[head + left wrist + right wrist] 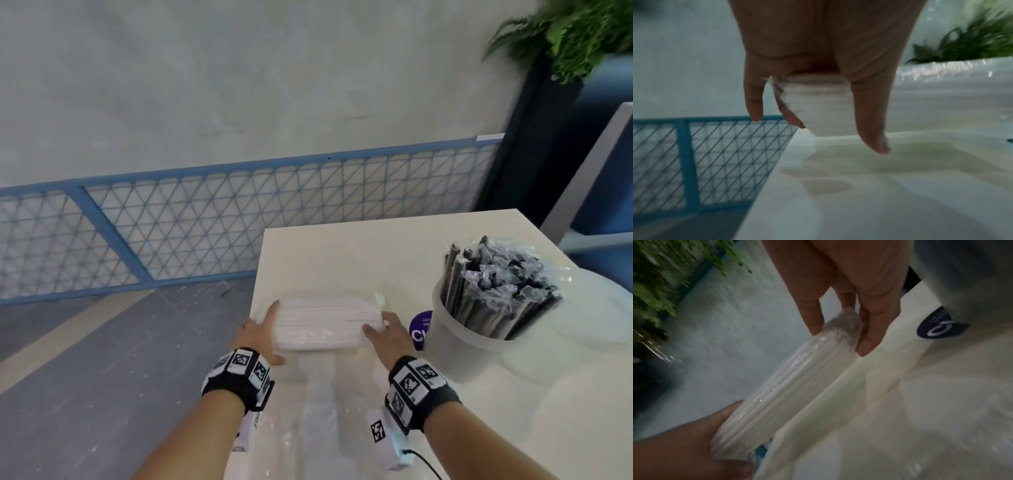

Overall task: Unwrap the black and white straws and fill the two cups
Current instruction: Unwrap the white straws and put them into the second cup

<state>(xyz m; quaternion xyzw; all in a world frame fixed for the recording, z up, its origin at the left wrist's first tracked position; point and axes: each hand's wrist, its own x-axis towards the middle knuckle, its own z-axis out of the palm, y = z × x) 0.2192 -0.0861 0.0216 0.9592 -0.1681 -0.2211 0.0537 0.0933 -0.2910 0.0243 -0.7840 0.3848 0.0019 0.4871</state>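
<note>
Bundle of white straws in clear plastic wrap (320, 327) lies crosswise, held between both hands just above the pale tabletop (359, 246). Left hand (260, 334) cups one end; right hand (385, 334) pinches the other with thumb and fingers. White cup of black straws (479, 329) stands just right of right hand. Wrap seam probably at the right end. Advice: steady the left end, tear the film, keep the straws level.
</note>
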